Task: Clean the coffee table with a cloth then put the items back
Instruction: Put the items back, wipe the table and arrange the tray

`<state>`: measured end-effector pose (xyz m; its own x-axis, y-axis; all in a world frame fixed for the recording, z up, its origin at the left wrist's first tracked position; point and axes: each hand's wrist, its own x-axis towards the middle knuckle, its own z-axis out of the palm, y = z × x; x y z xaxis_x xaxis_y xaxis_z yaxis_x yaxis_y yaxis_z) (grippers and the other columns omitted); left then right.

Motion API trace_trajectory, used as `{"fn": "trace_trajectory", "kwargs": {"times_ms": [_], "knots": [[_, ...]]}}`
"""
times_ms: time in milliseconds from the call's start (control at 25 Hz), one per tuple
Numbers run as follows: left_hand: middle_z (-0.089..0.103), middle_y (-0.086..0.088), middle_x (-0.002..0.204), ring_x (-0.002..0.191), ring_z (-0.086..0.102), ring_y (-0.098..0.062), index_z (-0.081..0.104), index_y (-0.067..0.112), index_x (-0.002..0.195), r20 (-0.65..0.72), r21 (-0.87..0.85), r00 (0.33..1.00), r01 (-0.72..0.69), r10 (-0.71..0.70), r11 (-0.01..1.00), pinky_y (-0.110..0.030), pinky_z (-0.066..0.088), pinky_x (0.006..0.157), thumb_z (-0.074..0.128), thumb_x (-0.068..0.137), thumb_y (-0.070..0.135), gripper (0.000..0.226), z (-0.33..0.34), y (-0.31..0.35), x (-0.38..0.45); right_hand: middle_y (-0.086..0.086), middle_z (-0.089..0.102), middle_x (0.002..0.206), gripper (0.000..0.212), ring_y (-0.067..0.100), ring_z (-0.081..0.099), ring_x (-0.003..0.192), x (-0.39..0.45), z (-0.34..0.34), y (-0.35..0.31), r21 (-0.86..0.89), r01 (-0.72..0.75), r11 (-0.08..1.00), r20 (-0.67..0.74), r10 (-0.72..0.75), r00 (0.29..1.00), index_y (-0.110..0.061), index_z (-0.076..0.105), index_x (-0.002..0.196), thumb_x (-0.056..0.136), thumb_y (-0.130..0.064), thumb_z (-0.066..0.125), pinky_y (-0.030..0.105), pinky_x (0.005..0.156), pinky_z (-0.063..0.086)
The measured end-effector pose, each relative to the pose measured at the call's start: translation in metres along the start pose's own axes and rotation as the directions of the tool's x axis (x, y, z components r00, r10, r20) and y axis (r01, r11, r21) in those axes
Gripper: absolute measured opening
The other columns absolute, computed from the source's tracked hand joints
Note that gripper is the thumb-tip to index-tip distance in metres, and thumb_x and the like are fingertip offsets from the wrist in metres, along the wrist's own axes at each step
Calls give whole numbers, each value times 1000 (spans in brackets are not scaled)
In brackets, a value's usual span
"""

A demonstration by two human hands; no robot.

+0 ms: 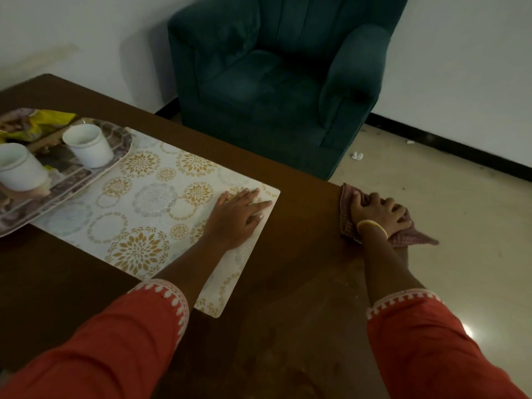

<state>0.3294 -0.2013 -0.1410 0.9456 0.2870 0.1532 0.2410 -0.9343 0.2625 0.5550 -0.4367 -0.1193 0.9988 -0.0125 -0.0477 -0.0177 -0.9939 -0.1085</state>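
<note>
A dark brown coffee table [302, 254] fills the lower left of the head view. On it lies a white placemat [149, 203] with gold and grey flower circles. My left hand [239, 216] rests flat on the mat's right end, fingers straight. At the table's right edge my right hand [380, 211] grips a reddish checked cloth [414, 237], part of which hangs past the edge. A patterned tray [86, 180] sits at the left, partly on the mat, with two white cups [89, 145] [20, 168] and a yellow packet [43, 122] on it.
A dark green armchair [282, 82] stands close behind the table's far edge. Pale floor [446, 197] lies to the right, with small white scraps [357, 155] near the armchair. A white wall with a black skirting runs behind.
</note>
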Motion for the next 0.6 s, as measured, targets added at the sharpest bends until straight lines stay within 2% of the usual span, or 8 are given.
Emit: {"fn": "trace_trajectory", "kwargs": {"times_ms": [80, 160, 280, 360, 480, 600], "knots": [[24, 5, 158, 146, 20, -15, 31, 46, 143, 7, -2, 1000, -7, 7, 1000, -52, 13, 117, 27, 98, 45, 45, 1, 1, 0, 12, 27, 152, 73, 46, 18, 138, -10, -2, -1, 42, -104, 994, 35, 103, 994, -28, 41, 137, 82, -72, 24, 69, 106, 12], [26, 4, 157, 146, 22, -17, 32, 44, 143, 10, 14, 1000, -20, 20, 1000, -52, 14, 117, 28, 98, 44, 45, 2, 4, 0, 15, 20, 154, 76, 49, 20, 134, -23, -6, 6, 122, -218, 968, 83, 209, 974, -30, 31, 143, 81, -73, 27, 69, 104, 15], [35, -2, 153, 143, 30, -23, 40, 38, 141, -11, 58, 1000, -13, 14, 998, -54, 19, 115, 37, 96, 37, 45, 1, 6, -1, 22, 22, 151, 81, 49, 28, 129, -56, 2, 30, 121, -360, 925, 60, 355, 933, -32, 22, 149, 80, -74, 29, 66, 102, 20], [46, -6, 145, 136, 40, -25, 48, 29, 136, -32, 55, 999, -14, 16, 998, -53, 21, 115, 44, 92, 29, 43, 1, 18, 5, 24, 27, 147, 82, 48, 31, 127, -78, 8, 43, 124, -382, 916, 34, 380, 924, -32, 19, 150, 80, -74, 29, 64, 102, 22], [49, -2, 139, 127, 48, -21, 50, 22, 131, -15, -128, 989, -148, 148, 981, -45, 33, 112, 49, 91, 22, 40, 3, 65, 32, 25, 33, 141, 81, 47, 34, 123, -81, 10, 45, 145, -402, 904, 5, 405, 914, -32, 18, 150, 81, -72, 30, 63, 101, 23], [40, -1, 148, 133, 42, -20, 47, 24, 136, 62, -283, 971, -203, 229, 937, -40, 35, 109, 48, 95, 24, 42, 19, 118, 56, 24, 40, 134, 79, 45, 39, 119, -56, 10, 44, 154, -418, 895, -19, 425, 905, -30, 18, 151, 82, -69, 29, 61, 99, 27]]}}
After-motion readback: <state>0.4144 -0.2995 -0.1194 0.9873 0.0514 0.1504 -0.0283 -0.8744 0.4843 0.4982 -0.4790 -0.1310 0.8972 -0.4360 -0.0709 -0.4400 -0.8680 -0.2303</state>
